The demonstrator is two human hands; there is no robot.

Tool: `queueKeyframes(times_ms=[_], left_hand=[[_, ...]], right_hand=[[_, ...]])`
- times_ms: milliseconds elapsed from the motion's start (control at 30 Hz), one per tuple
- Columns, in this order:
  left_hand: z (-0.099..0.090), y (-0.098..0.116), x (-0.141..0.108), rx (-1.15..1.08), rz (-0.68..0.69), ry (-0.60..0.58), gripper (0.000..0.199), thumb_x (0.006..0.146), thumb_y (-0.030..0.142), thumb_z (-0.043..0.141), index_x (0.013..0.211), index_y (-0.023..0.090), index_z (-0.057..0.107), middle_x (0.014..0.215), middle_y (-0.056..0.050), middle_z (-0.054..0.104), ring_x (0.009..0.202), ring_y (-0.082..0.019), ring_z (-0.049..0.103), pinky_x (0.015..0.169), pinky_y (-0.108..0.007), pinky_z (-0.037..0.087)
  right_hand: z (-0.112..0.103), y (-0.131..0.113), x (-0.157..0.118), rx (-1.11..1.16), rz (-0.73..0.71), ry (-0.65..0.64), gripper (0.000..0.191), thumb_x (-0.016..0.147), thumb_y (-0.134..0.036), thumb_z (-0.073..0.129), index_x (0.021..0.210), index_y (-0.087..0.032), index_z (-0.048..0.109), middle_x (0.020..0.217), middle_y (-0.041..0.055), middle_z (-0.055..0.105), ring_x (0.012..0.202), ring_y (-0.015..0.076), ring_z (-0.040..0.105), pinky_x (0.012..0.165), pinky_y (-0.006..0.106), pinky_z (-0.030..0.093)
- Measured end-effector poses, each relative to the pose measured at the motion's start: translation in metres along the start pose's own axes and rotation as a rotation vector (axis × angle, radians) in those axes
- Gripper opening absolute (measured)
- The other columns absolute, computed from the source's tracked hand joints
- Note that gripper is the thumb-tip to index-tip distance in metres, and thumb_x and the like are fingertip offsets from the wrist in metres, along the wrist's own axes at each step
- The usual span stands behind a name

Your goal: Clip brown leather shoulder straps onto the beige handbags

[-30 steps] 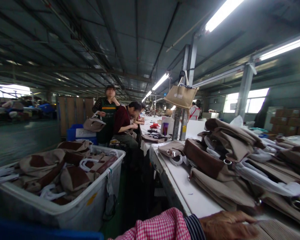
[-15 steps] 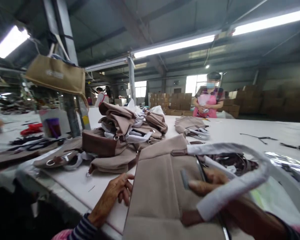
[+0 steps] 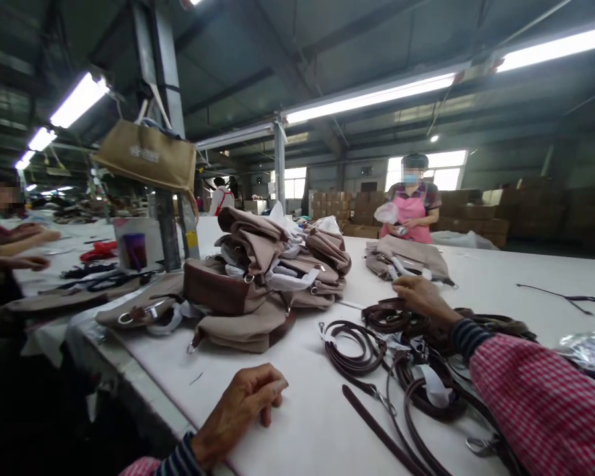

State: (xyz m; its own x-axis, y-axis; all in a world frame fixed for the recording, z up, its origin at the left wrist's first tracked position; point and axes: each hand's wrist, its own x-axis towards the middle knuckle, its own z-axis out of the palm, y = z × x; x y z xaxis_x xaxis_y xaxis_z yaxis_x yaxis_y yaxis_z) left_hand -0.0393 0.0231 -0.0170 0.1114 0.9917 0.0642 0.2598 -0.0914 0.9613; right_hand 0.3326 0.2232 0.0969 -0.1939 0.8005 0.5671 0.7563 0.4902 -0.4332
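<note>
Right grip over straps, beside bag — left grip above table.

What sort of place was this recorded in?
Probably a bag factory or packing workshop: many similar taupe bags are heaped on a long white table, beside coiled brown straps, with stacked cartons in the background.

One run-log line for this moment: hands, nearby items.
left hand: loosely curled, apparently empty, above white tabletop | right hand: at near side of taupe handbag, grip unclear | brown straps: partly coiled on tabletop
</note>
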Motion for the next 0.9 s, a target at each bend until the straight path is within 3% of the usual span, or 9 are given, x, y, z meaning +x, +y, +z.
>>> queueKeyframes(times_ms=[67, 133, 167, 267, 367, 533, 667, 800, 900], left_hand=[[0.005, 0.004, 0.004, 0.018, -0.023, -0.005, 0.037, 0.094, 0.049, 0.061, 0.089, 0.013, 0.068, 0.075, 0.000, 0.063, 0.053, -0.010, 0.052, 0.054, -0.024, 0.035], [0.016, 0.019, 0.011, 0.120, 0.037, -0.019, 0.031, 0.095, 0.043, 0.060, 0.085, 0.014, 0.068, 0.073, 0.000, 0.062, 0.057, -0.013, 0.055, 0.056, -0.026, 0.039], [0.024, 0.030, 0.017, 0.205, 0.120, -0.026, 0.028, 0.096, 0.039, 0.060, 0.084, 0.016, 0.068, 0.074, -0.001, 0.063, 0.064, -0.015, 0.058, 0.062, -0.027, 0.042], [0.056, 0.058, 0.044, 0.546, 0.543, -0.025, 0.016, 0.100, 0.028, 0.062, 0.090, 0.018, 0.070, 0.093, -0.003, 0.070, 0.094, -0.019, 0.061, 0.086, -0.031, 0.044], [0.086, 0.058, 0.076, 0.837, 0.746, -0.041, 0.022, 0.097, 0.040, 0.070, 0.107, 0.020, 0.069, 0.116, -0.005, 0.070, 0.111, -0.024, 0.057, 0.093, -0.036, 0.042], [0.105, 0.015, 0.104, 0.981, 0.759, -0.161, 0.045, 0.099, 0.061, 0.059, 0.120, 0.022, 0.066, 0.122, -0.005, 0.069, 0.113, -0.024, 0.058, 0.099, -0.041, 0.040], [0.100, 0.007, 0.103, 0.981, 0.760, -0.185, 0.050, 0.101, 0.064, 0.051, 0.120, 0.021, 0.067, 0.121, -0.007, 0.070, 0.115, -0.026, 0.059, 0.100, -0.041, 0.039], [0.104, 0.005, 0.105, 0.902, 0.727, -0.214, 0.057, 0.099, 0.068, 0.053, 0.133, 0.023, 0.061, 0.123, -0.008, 0.071, 0.115, -0.028, 0.061, 0.102, -0.042, 0.041], [0.115, -0.012, 0.115, 0.834, 0.705, -0.223, 0.063, 0.094, 0.069, 0.060, 0.135, 0.022, 0.061, 0.120, -0.012, 0.071, 0.114, -0.032, 0.063, 0.102, -0.046, 0.043]], right_hand=[[0.017, -0.003, -0.009, -0.014, -0.084, -0.135, 0.021, 0.089, -0.026, 0.063, 0.079, -0.015, 0.077, 0.076, 0.0052, 0.074, 0.073, 0.0205, 0.067, 0.070, 0.032, 0.048], [0.027, -0.013, -0.016, -0.024, -0.162, -0.225, 0.023, 0.087, -0.027, 0.059, 0.079, -0.017, 0.078, 0.075, 0.0054, 0.074, 0.071, 0.0208, 0.066, 0.068, 0.031, 0.044], [0.030, -0.021, -0.018, -0.030, -0.189, -0.254, 0.024, 0.088, -0.029, 0.058, 0.081, -0.017, 0.078, 0.076, 0.0057, 0.075, 0.070, 0.0206, 0.065, 0.068, 0.031, 0.042], [0.035, -0.044, -0.018, -0.046, -0.241, -0.308, 0.028, 0.090, -0.031, 0.054, 0.084, -0.018, 0.078, 0.079, 0.0068, 0.076, 0.071, 0.0200, 0.065, 0.068, 0.030, 0.040], [0.038, -0.060, -0.014, -0.055, -0.273, -0.343, 0.029, 0.092, -0.031, 0.053, 0.086, -0.018, 0.078, 0.079, 0.0065, 0.075, 0.072, 0.0195, 0.064, 0.069, 0.030, 0.039], [0.051, -0.062, -0.011, 0.018, -0.234, -0.362, 0.031, 0.091, -0.035, 0.054, 0.087, -0.017, 0.078, 0.077, 0.0064, 0.073, 0.069, 0.0199, 0.061, 0.067, 0.030, 0.040], [0.071, -0.069, -0.003, 0.200, -0.183, -0.337, 0.032, 0.090, -0.040, 0.056, 0.087, -0.016, 0.077, 0.078, 0.0062, 0.073, 0.072, 0.0215, 0.063, 0.069, 0.032, 0.045], [0.092, -0.105, 0.030, 0.284, -0.221, -0.187, 0.035, 0.092, -0.043, 0.057, 0.107, -0.016, 0.075, 0.100, 0.0100, 0.075, 0.086, 0.0248, 0.067, 0.080, 0.036, 0.050], [0.101, -0.151, 0.074, 0.210, -0.346, 0.033, 0.048, 0.092, -0.039, 0.059, 0.133, -0.016, 0.063, 0.126, 0.0148, 0.068, 0.111, 0.0312, 0.063, 0.098, 0.044, 0.048]])
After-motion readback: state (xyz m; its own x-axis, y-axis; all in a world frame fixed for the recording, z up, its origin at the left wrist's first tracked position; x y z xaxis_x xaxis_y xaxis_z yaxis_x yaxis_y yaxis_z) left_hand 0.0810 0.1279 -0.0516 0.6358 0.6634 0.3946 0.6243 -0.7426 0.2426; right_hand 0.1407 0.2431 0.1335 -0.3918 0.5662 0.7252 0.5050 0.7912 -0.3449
